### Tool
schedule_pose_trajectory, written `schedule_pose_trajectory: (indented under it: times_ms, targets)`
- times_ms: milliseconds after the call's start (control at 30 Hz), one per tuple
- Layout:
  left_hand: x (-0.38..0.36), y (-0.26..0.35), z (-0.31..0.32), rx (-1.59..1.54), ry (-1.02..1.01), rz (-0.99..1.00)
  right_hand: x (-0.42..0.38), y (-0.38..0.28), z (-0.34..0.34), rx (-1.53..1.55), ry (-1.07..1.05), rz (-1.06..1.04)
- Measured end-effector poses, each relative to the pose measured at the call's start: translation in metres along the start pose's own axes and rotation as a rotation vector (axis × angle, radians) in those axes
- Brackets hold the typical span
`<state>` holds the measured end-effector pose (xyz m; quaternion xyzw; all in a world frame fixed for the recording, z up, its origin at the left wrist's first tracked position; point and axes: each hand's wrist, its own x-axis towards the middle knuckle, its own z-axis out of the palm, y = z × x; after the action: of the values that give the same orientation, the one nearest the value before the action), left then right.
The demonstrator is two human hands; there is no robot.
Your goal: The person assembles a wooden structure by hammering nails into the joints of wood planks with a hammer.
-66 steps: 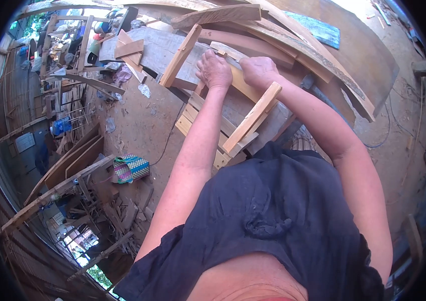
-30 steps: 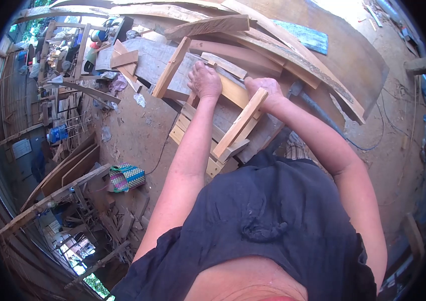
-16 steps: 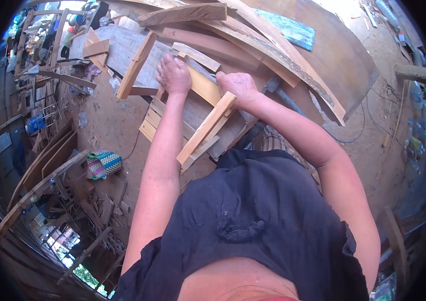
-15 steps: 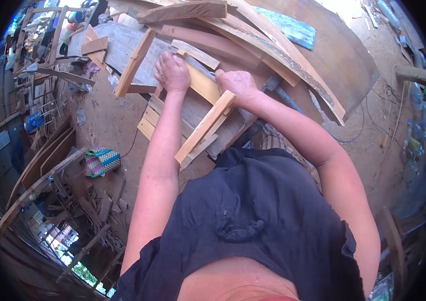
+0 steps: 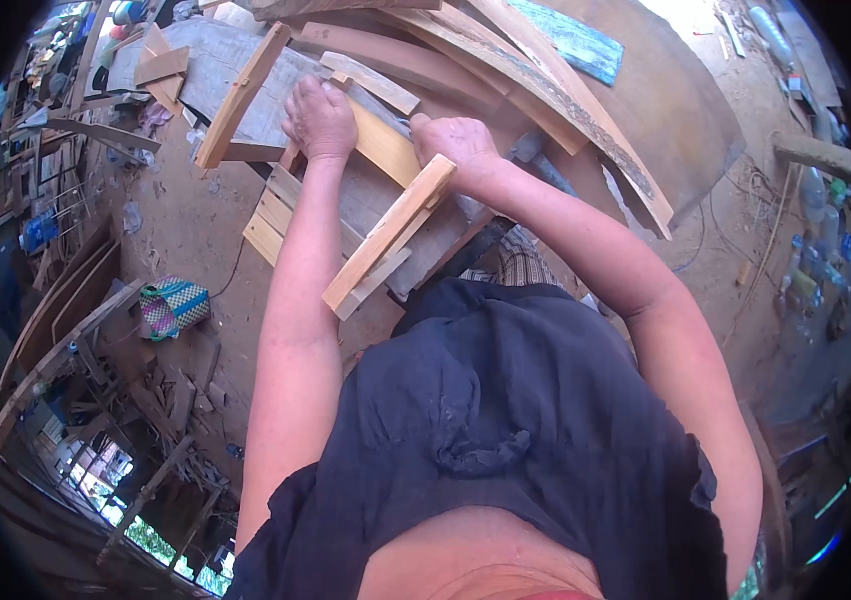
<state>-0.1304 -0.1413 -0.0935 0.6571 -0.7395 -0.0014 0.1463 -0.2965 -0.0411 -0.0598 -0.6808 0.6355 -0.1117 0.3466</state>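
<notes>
A wooden frame of joined slats lies on a grey plank bench [image 5: 365, 196]. My left hand [image 5: 320, 118] has its fingers curled over the frame's far side, by the left end of a yellowish slat [image 5: 383, 143]. Near that slat's right end is my right hand [image 5: 455, 145], closed in a fist; what it holds, if anything, is hidden. A light wooden bar [image 5: 390, 235] of the frame slants below my right hand. Another upright bar [image 5: 243, 95] stands to the left of my left hand.
Long curved boards [image 5: 545, 90] and a blue-painted board [image 5: 570, 40] lie beyond the hands. A hammer-like tool [image 5: 542, 163] is right of my right hand. A woven basket [image 5: 173, 307] sits on the ground at left, with wood scraps [image 5: 180, 400] below it.
The frame, bench and both hands appear shifted slightly left and up in view, along with the surroundings. The hands keep much the same places on the frame.
</notes>
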Motion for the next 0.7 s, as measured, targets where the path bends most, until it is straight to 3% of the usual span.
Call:
schedule_pose_trajectory:
  times_ms: [200, 400, 700]
  targets:
    - [0.000, 0.003, -0.003, 0.006, -0.005, -0.032, -0.005, -0.010, -0.009, -0.057, -0.063, 0.034]
    - [-0.003, 0.006, -0.008, 0.004, 0.018, -0.052, -0.008, -0.014, 0.004, -0.131, 0.081, 0.048]
    - [-0.005, 0.004, -0.016, -0.091, 0.019, -0.087, -0.009, -0.033, 0.004, -0.248, 0.061, 0.187]
